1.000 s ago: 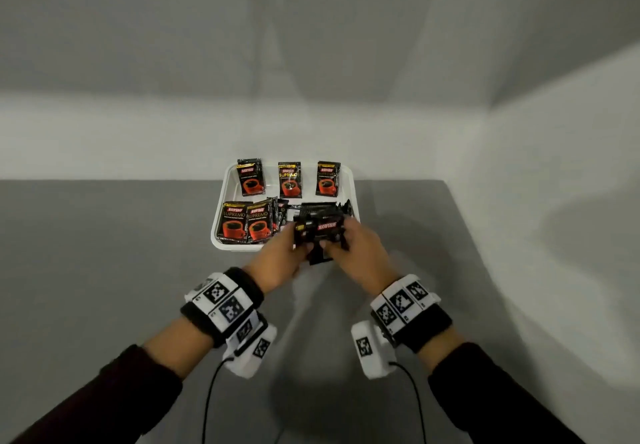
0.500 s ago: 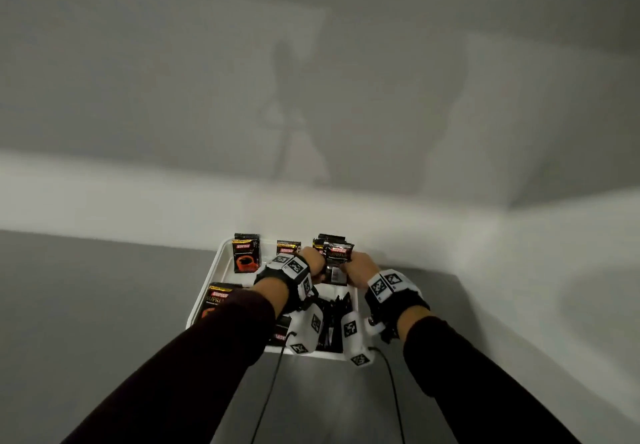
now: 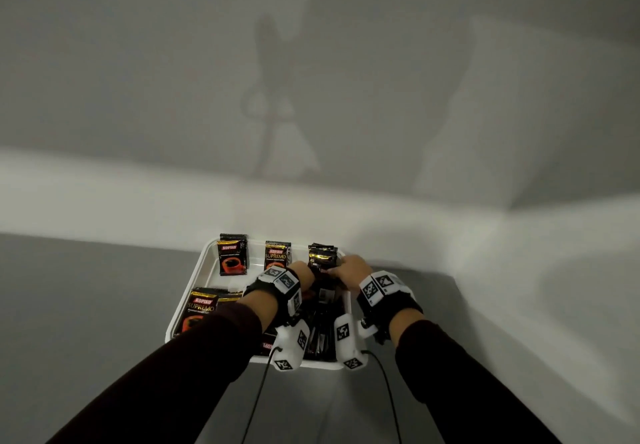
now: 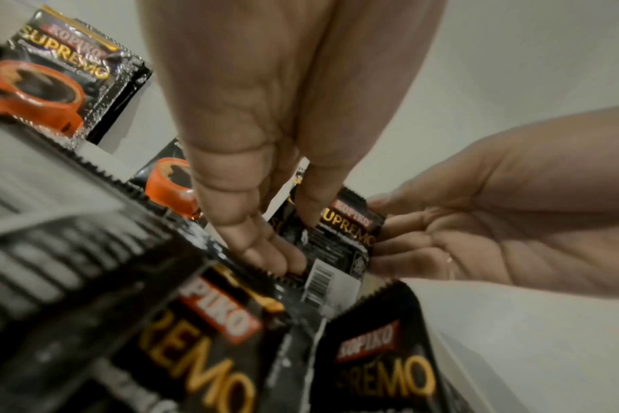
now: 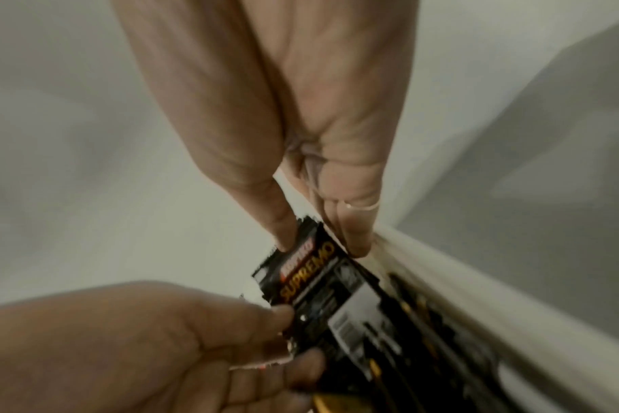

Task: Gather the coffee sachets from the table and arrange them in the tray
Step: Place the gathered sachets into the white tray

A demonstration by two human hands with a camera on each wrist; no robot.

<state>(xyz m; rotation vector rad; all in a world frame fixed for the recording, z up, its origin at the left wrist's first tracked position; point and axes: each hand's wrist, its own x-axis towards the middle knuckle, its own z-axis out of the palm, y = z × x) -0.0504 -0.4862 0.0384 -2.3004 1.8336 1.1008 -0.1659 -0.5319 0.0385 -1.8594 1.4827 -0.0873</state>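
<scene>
A white tray (image 3: 204,263) on the grey table holds black coffee sachets. One sachet (image 3: 232,259) stands at the far left, another (image 3: 276,256) at the far middle, and more (image 3: 201,308) lie at the near left. At the tray's far right corner both hands hold a small stack of sachets (image 3: 322,257) upright. My left hand (image 3: 306,275) pinches its left side with thumb and fingers (image 4: 262,251). My right hand (image 3: 348,268) pinches its top right edge, with the fingertips (image 5: 283,240) on the top sachet (image 5: 315,268). The stack's foot is hidden behind the wrists.
Loose dark sachets (image 3: 322,332) lie piled in the tray's near right part, under my wrists. The tray's right wall (image 5: 477,301) runs close beside my right hand. A pale wall stands just behind the tray. Bare grey table (image 3: 86,305) lies to the left.
Both hands carried the stack from the tray's near edge to its far right corner. Since half a second ago they have barely moved.
</scene>
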